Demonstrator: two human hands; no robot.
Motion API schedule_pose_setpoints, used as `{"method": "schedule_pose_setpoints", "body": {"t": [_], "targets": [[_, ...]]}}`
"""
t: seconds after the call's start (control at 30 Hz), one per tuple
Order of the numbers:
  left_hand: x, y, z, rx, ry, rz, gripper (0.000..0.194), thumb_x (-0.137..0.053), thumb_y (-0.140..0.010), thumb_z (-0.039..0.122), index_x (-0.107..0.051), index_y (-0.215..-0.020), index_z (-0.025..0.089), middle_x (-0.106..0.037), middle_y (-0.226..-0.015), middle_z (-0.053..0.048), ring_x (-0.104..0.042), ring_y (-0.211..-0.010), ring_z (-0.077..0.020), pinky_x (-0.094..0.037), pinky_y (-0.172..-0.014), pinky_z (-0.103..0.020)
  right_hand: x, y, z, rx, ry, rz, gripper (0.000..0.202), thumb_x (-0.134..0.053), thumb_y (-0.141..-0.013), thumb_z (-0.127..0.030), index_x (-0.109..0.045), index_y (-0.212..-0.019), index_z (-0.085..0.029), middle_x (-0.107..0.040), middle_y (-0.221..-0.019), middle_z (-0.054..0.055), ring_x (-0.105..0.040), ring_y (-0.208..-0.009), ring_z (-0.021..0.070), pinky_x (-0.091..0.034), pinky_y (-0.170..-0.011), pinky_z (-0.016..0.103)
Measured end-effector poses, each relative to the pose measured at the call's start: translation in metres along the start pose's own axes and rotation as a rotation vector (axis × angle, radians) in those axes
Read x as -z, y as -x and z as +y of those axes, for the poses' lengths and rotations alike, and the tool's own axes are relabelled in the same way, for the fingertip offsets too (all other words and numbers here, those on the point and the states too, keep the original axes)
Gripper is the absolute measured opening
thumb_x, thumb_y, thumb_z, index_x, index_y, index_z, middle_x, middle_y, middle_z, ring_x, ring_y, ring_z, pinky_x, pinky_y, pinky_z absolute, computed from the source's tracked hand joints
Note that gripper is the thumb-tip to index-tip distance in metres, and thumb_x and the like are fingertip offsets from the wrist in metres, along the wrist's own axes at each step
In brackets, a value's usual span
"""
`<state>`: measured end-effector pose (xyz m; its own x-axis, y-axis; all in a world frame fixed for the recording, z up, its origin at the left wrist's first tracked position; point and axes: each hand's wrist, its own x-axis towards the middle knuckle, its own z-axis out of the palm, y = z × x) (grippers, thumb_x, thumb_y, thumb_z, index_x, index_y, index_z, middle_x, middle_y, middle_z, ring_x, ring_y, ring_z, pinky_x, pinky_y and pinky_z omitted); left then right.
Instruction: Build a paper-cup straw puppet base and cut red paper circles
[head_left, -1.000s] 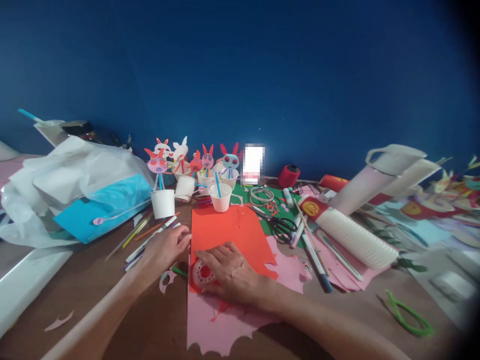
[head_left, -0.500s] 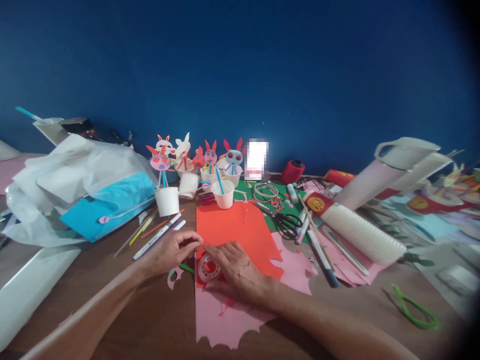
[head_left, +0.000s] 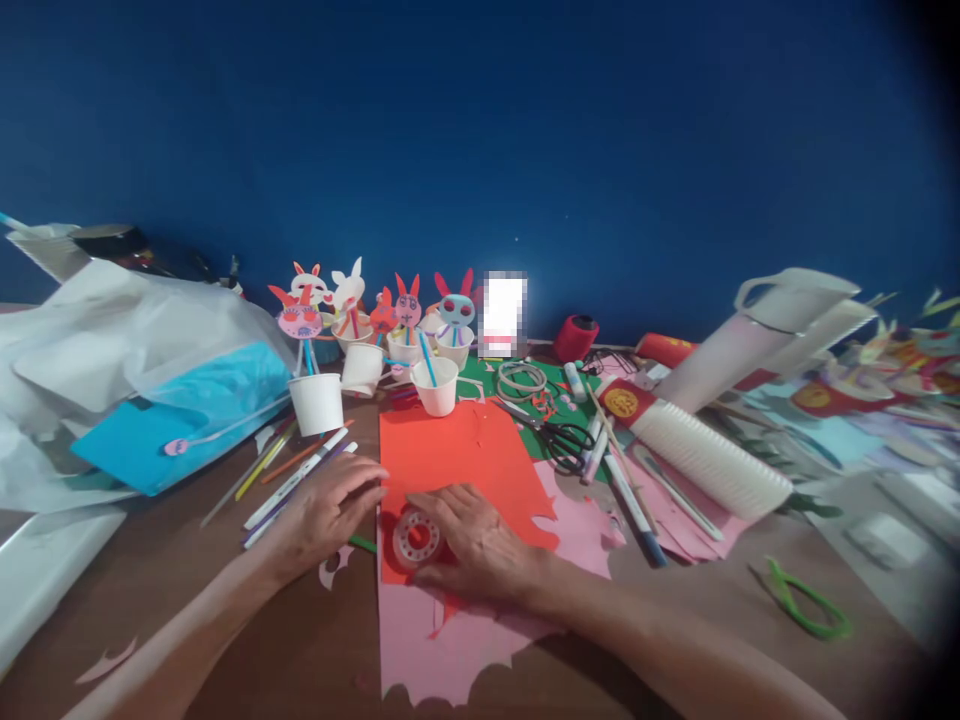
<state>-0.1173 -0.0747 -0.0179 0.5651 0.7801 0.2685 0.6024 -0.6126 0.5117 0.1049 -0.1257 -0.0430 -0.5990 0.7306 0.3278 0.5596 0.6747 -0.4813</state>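
My right hand (head_left: 480, 540) rests over the orange paper, its thumb and fingers closed around a roll of tape (head_left: 417, 538) with a white ring core. Left of the roll, my left hand (head_left: 341, 510) hovers at the paper's left edge with fingers curled and the thumb close to them. Anything between those fingertips is too small to make out. The orange paper (head_left: 450, 450) lies on a pink sheet (head_left: 420, 640) with scalloped cut edges. A pink paper scrap (head_left: 334, 568) sits beneath my left wrist.
Behind the paper stand white paper cups (head_left: 316, 404) with rabbit-faced figures. Markers (head_left: 296, 480) and a plastic bag (head_left: 150, 330) are on the left. Rightward lie scissors (head_left: 562, 445), a stack of white cups (head_left: 712, 450), a tilted jug (head_left: 750, 340) and a green pipe cleaner (head_left: 810, 605).
The view has turned slightly right, so the scene sits further left. My left fingertips have drawn a little away from the tape roll, which my right hand still holds.
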Motion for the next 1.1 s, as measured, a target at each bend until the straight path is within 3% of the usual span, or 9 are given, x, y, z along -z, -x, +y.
{"method": "schedule_pose_setpoints", "body": {"t": [0.1,0.3,0.4,0.57,0.83,0.93,1.1], "targets": [[0.010,-0.002,0.000,0.046,-0.089,-0.060,0.017,-0.044,-0.087,0.025,-0.060,-0.087,0.018,-0.063,-0.090,-0.006,-0.056,-0.087,-0.0181,-0.043,-0.080,-0.031,0.002,0.005,0.003,-0.025,-0.038,0.016,0.067,-0.064,-0.072,-0.042,-0.035,-0.127,-0.016,-0.056,-0.116,0.011,-0.050,-0.101,0.0252,-0.037,-0.088,0.039],[0.025,0.004,0.011,0.052,-0.151,-0.405,0.008,-0.052,-0.079,0.021,-0.059,-0.080,0.018,-0.056,-0.090,-0.003,-0.053,-0.080,-0.0173,-0.041,-0.071,-0.028,0.010,0.015,0.013,-0.052,-0.067,0.029,0.068,-0.065,-0.073,-0.040,-0.035,-0.128,-0.016,-0.053,-0.119,0.012,-0.048,-0.107,0.0249,-0.037,-0.093,0.039],[0.024,0.006,0.017,-0.002,-0.174,-0.499,0.009,-0.050,-0.079,0.018,-0.059,-0.079,0.018,-0.054,-0.087,-0.003,-0.051,-0.080,-0.0179,-0.040,-0.072,-0.029,0.014,0.017,0.018,-0.040,-0.061,0.041,0.068,-0.066,-0.072,-0.039,-0.035,-0.128,-0.015,-0.053,-0.118,0.013,-0.048,-0.107,0.0242,-0.038,-0.093,0.040],[0.029,0.005,0.021,-0.106,-0.186,-0.510,0.018,-0.042,-0.082,0.012,-0.056,-0.072,0.019,-0.051,-0.085,-0.003,-0.048,-0.081,-0.0171,-0.038,-0.072,-0.027,0.024,0.016,0.023,-0.035,-0.072,-0.003,0.064,-0.064,-0.075,-0.037,-0.036,-0.128,-0.016,-0.052,-0.119,0.013,-0.048,-0.109,0.0238,-0.040,-0.093,0.040],[0.028,-0.015,0.013,-0.189,-0.256,-0.473,0.025,-0.042,-0.067,-0.001,-0.058,-0.064,0.018,-0.055,-0.084,-0.004,-0.047,-0.075,-0.0171,-0.035,-0.065,-0.028,0.030,0.012,0.031,-0.070,-0.050,0.014,0.063,-0.065,-0.075,-0.028,-0.035,-0.129,-0.016,-0.052,-0.120,0.012,-0.047,-0.110,0.0241,-0.041,-0.092,0.039],[0.024,-0.027,0.023,-0.163,-0.266,-0.431,0.028,-0.037,-0.073,0.000,-0.060,-0.074,0.016,-0.058,-0.084,-0.006,-0.048,-0.077,-0.0182,-0.036,-0.069,-0.030,0.027,0.011,0.031,-0.061,-0.037,0.040,0.062,-0.067,-0.074,-0.030,-0.038,-0.127,-0.015,-0.054,-0.117,0.013,-0.049,-0.107,0.0247,-0.042,-0.090,0.040],[0.006,-0.034,0.039,-0.224,-0.182,-0.387,0.017,-0.043,-0.083,0.012,-0.059,-0.080,0.017,-0.059,-0.082,-0.004,-0.049,-0.080,-0.0184,-0.037,-0.070,-0.029,0.023,0.011,0.032,-0.057,-0.049,0.077,0.064,-0.067,-0.073,-0.030,-0.036,-0.128,-0.016,-0.054,-0.119,0.012,-0.050,-0.106,0.0253,-0.043,-0.088,0.041]]}}
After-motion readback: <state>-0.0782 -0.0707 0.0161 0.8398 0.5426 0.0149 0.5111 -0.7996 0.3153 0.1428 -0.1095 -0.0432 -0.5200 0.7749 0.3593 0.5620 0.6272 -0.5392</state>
